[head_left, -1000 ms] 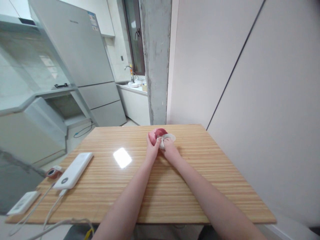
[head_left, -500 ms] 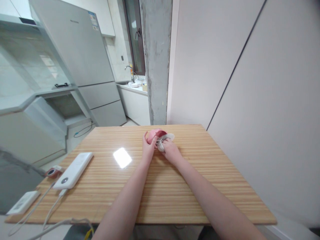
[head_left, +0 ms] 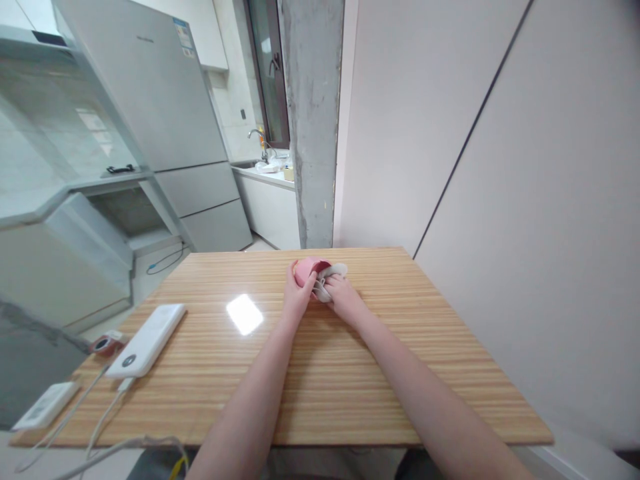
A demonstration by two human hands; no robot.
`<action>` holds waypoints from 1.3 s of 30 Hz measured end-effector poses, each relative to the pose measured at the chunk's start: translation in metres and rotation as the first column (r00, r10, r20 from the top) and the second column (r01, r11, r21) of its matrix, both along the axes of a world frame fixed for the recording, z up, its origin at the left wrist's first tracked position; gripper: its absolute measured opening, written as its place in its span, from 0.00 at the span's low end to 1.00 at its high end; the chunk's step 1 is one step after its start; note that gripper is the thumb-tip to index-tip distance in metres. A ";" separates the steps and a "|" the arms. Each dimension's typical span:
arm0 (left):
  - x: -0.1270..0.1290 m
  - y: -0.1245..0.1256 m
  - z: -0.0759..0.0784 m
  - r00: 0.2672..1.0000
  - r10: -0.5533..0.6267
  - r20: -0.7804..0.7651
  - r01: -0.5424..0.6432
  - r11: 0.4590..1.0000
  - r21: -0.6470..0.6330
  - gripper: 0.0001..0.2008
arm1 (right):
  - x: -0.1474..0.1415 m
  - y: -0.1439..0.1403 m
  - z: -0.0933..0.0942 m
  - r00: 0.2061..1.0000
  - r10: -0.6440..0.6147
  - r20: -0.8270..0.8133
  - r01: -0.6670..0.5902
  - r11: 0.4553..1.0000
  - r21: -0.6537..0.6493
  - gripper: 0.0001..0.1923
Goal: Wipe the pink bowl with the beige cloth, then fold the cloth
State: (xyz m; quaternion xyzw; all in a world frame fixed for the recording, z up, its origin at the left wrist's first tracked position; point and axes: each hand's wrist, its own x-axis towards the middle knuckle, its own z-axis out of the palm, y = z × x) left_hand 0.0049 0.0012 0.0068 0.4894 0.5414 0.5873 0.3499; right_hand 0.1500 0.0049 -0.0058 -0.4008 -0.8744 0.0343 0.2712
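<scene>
Head view, and we sweep from the white power bank [head_left: 148,339] at the worktop's [head_left: 400,373] left edge to the far middle: our left hand [head_left: 297,298] clasps a pink cup-like piece [head_left: 305,271], fingers curled round it. Touching on its right, our right hand [head_left: 344,299] pinches a pale cloth [head_left: 330,280] against the pink piece.

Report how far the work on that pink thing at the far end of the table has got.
Done: nothing visibly finished. In hand: the left hand holds a small pink rounded object, while the right hand grips pale cloth-like material at its side, over the wooden table. What is left cannot be told; the objects are too small.
</scene>
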 end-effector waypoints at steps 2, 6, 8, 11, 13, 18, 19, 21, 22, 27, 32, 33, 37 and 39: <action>0.006 -0.002 -0.001 0.998 0.019 0.063 -0.018 1.000 -0.013 0.37 | -0.001 0.000 -0.001 0.999 -0.005 -0.034 0.005 1.000 -0.010 0.10; 0.014 -0.003 -0.005 0.990 0.117 0.076 -0.119 0.993 0.022 0.31 | -0.009 -0.005 0.000 0.993 -0.034 -0.114 0.033 0.999 -0.010 0.12; 0.012 -0.002 -0.006 0.988 0.137 0.072 -0.138 0.990 0.006 0.25 | -0.010 -0.007 0.002 0.994 -0.004 -0.113 0.004 1.000 0.000 0.12; 0.001 0.003 -0.003 0.993 0.111 0.049 -0.112 0.993 0.021 0.22 | -0.007 -0.008 0.007 0.998 0.020 -0.064 -0.019 1.000 0.010 0.14; -0.005 0.005 0.000 0.998 0.061 0.017 -0.062 0.997 0.044 0.22 | -0.003 -0.007 0.009 1.000 0.018 -0.010 -0.018 1.000 0.022 0.16; 0.002 0.003 -0.002 0.997 0.017 0.075 -0.017 1.000 0.000 0.34 | -0.001 -0.007 0.011 0.997 -0.047 0.061 0.047 0.999 0.011 0.12; 0.007 0.002 -0.004 0.994 0.016 0.104 -0.015 1.000 -0.009 0.37 | -0.002 -0.008 0.011 0.996 -0.072 0.045 0.072 0.997 0.006 0.12; 0.016 0.000 -0.010 0.988 0.006 0.152 -0.005 1.000 -0.006 0.38 | -0.004 -0.009 0.010 0.994 -0.111 -0.001 0.111 0.994 0.000 0.13; 0.019 -0.001 -0.012 0.987 0.004 0.162 -0.005 1.000 0.003 0.36 | -0.005 -0.009 0.009 0.993 -0.119 -0.020 0.119 0.993 -0.004 0.13; 0.009 -0.001 -0.006 0.998 0.054 0.022 -0.056 0.997 0.062 0.29 | -0.005 -0.008 0.009 0.999 -0.044 -0.032 0.042 0.998 -0.041 0.14; -0.001 -0.005 0.007 0.994 0.070 -0.083 -0.062 0.993 0.099 0.30 | -0.002 -0.007 0.009 0.999 -0.034 0.006 0.034 0.999 -0.014 0.15; 0.002 -0.006 0.006 0.997 0.059 -0.051 -0.055 0.994 0.092 0.31 | -0.002 -0.007 0.008 0.999 -0.053 0.006 0.053 0.999 0.000 0.13; 0.020 -0.009 -0.003 0.993 0.036 0.114 -0.043 0.997 0.060 0.35 | -0.004 -0.010 0.007 0.994 -0.101 -0.028 0.102 0.995 0.011 0.13; 0.023 -0.008 -0.007 0.986 0.046 0.163 -0.051 0.998 0.028 0.33 | -0.006 -0.011 0.007 0.994 -0.103 -0.044 0.103 0.995 0.001 0.15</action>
